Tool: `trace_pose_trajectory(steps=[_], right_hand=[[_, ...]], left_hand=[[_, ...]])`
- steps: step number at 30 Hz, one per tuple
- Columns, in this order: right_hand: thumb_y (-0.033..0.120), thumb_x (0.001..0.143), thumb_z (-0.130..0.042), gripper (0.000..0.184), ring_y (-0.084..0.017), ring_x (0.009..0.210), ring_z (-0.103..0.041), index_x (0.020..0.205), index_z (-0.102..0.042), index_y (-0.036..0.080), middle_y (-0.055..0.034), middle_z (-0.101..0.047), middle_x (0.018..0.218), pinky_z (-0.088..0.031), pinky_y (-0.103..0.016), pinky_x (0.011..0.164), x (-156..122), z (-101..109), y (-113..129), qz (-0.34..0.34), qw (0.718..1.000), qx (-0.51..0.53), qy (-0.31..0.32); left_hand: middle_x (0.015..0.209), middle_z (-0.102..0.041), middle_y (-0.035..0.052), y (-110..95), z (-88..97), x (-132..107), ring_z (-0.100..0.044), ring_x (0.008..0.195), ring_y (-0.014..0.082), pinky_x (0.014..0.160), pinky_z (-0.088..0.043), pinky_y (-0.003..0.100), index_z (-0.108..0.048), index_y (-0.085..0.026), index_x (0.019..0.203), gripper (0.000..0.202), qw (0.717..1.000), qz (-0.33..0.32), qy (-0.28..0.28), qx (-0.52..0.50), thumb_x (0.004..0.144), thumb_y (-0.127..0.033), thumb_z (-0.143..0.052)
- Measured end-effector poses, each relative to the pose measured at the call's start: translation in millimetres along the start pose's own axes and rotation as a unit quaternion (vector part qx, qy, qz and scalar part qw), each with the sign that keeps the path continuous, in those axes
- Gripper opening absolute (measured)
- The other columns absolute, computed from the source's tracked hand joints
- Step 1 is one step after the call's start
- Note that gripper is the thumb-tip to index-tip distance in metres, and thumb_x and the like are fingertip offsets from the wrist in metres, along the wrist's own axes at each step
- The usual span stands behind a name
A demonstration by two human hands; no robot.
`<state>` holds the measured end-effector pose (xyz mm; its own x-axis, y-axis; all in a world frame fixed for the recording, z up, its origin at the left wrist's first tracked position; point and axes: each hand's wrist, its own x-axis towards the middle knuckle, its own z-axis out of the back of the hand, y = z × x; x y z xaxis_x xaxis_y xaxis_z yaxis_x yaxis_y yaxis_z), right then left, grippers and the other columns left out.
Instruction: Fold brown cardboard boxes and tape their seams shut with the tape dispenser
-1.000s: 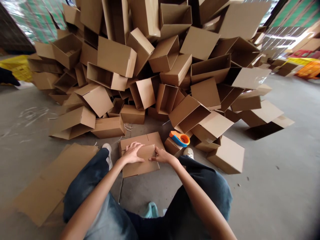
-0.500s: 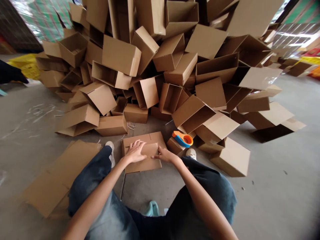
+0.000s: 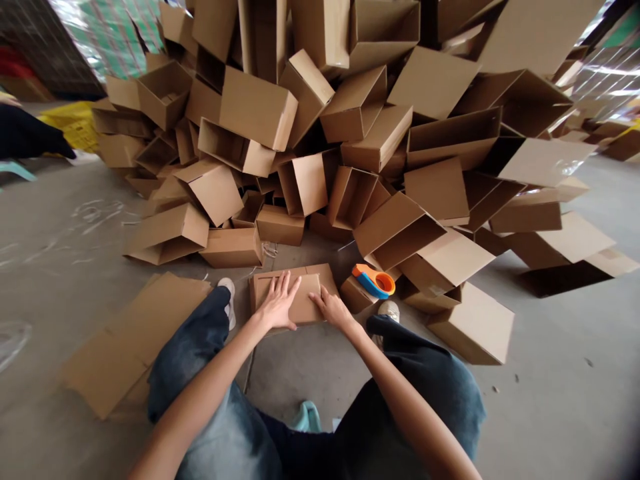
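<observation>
A small cardboard box (image 3: 306,300) lies on the floor between my feet, its flaps folded down. My left hand (image 3: 278,303) lies flat on its left flap with the fingers stretched out. My right hand (image 3: 332,309) presses the right flap, fingers extended and apart. Just to the right, an orange and blue tape dispenser (image 3: 374,281) rests on another small box (image 3: 358,296). Neither hand holds anything.
A tall heap of open cardboard boxes (image 3: 350,120) fills the space ahead. Flattened cardboard sheets (image 3: 135,340) lie on the concrete floor at my left. A closed box (image 3: 475,325) sits at my right. A dark sleeve of another person (image 3: 27,137) shows at the far left.
Both hands have pushed the near flap down and slid forward, flattening out on the box top. The camera has tilted and shifted slightly.
</observation>
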<state>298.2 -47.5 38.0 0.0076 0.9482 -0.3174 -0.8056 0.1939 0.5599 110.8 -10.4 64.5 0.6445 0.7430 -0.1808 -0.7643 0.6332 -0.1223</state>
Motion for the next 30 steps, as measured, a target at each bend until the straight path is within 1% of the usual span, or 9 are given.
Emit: trace_pose_trajectory(steps=[2, 5, 11, 15, 18, 21, 24, 27, 30], right_hand=[[0.058, 0.091, -0.029, 0.057, -0.026, 0.103, -0.062, 0.135, -0.039, 0.022, -0.0097, -0.066, 0.110, -0.044, -0.033, 0.084, -1, 0, -1, 0.013, 0.999, 0.046, 0.000], [0.059, 0.090, -0.030, 0.058, -0.025, 0.113, -0.056, 0.138, -0.037, 0.027, -0.0044, -0.063, 0.119, -0.043, -0.036, 0.092, -4, 5, -2, 0.044, 0.990, 0.131, -0.006], [0.059, 0.090, -0.029, 0.061, -0.020, 0.131, -0.037, 0.140, -0.036, 0.025, 0.0000, -0.044, 0.140, -0.029, -0.036, 0.109, -14, 23, 4, 0.127, 0.957, 0.259, -0.040], [0.059, 0.091, -0.024, 0.061, -0.020, 0.128, -0.041, 0.136, -0.043, 0.021, -0.0024, -0.048, 0.136, -0.029, -0.037, 0.109, -11, 35, -1, 0.114, 0.960, 0.245, -0.069], [0.058, 0.091, -0.023, 0.062, -0.023, 0.126, -0.044, 0.134, -0.046, 0.020, -0.0063, -0.051, 0.133, -0.031, -0.040, 0.108, -5, 35, -9, 0.068, 0.979, 0.166, -0.102], [0.057, 0.092, -0.025, 0.059, -0.022, 0.130, -0.039, 0.136, -0.043, 0.022, -0.0049, -0.047, 0.137, -0.029, -0.039, 0.110, -3, 24, -11, 0.087, 0.983, 0.131, -0.095], [0.056, 0.093, -0.023, 0.062, -0.021, 0.136, -0.026, 0.142, -0.031, 0.019, -0.0068, -0.036, 0.144, -0.023, -0.039, 0.112, -4, 10, -8, 0.125, 0.982, 0.120, -0.074], [0.057, 0.092, -0.027, 0.062, -0.021, 0.137, -0.024, 0.144, -0.027, 0.023, -0.0064, -0.029, 0.147, -0.021, -0.041, 0.112, -7, 3, -5, 0.136, 0.987, 0.088, -0.018], [0.055, 0.093, -0.025, 0.061, -0.022, 0.139, -0.018, 0.145, -0.020, 0.026, -0.0055, -0.021, 0.151, -0.019, -0.043, 0.112, -10, 3, -4, 0.128, 0.990, 0.067, 0.010]], left_hand=[[0.150, -0.005, 0.0272, -1, -1.5, -1, -0.001, 0.138, 0.0399, 0.109, -0.006, 0.053, -0.006, -0.012, 0.146, 0.134, 1.000, 0.003, 0.002, 0.016, 0.041, -0.047, -0.081], [0.150, -0.009, 0.0252, 3, -1.6, -1, -0.007, 0.137, 0.0423, 0.108, -0.008, 0.056, -0.004, -0.017, 0.146, 0.133, 1.000, 0.004, -0.011, 0.011, 0.042, -0.048, -0.079], [0.150, -0.016, 0.0223, 19, 11.2, -5, -0.015, 0.136, 0.0402, 0.108, -0.011, 0.054, -0.004, -0.017, 0.146, 0.127, 0.992, 0.018, -0.112, -0.051, 0.047, -0.055, -0.074], [0.148, -0.019, 0.0191, 16, 17.4, -10, -0.016, 0.137, 0.0370, 0.109, -0.014, 0.052, -0.002, -0.018, 0.146, 0.125, 0.978, 0.025, -0.183, -0.097, 0.050, -0.059, -0.071], [0.148, -0.018, 0.0192, 12, 6.0, -9, -0.015, 0.137, 0.0358, 0.109, -0.017, 0.052, 0.002, -0.017, 0.146, 0.124, 0.970, 0.030, -0.205, -0.129, 0.054, -0.061, -0.068], [0.150, -0.008, 0.0241, 11, -16.0, -6, -0.011, 0.137, 0.0398, 0.105, -0.022, 0.054, 0.006, -0.015, 0.145, 0.125, 0.981, 0.043, -0.133, -0.134, 0.055, -0.061, -0.068], [0.147, 0.010, 0.0335, 16, -32.8, -5, 0.000, 0.136, 0.0459, 0.101, -0.024, 0.057, 0.013, -0.007, 0.143, 0.136, 0.985, 0.096, -0.054, -0.134, 0.050, -0.057, -0.073], [0.142, 0.015, 0.0382, 23, -36.2, -6, 0.006, 0.134, 0.0472, 0.099, -0.025, 0.060, 0.020, -0.002, 0.140, 0.140, 0.974, 0.135, 0.025, -0.182, 0.052, -0.066, -0.067], [0.143, 0.011, 0.0366, 25, -32.4, -5, 0.009, 0.135, 0.0411, 0.102, -0.022, 0.057, 0.017, 0.000, 0.140, 0.126, 0.956, 0.158, 0.055, -0.242, 0.065, -0.076, -0.048]])
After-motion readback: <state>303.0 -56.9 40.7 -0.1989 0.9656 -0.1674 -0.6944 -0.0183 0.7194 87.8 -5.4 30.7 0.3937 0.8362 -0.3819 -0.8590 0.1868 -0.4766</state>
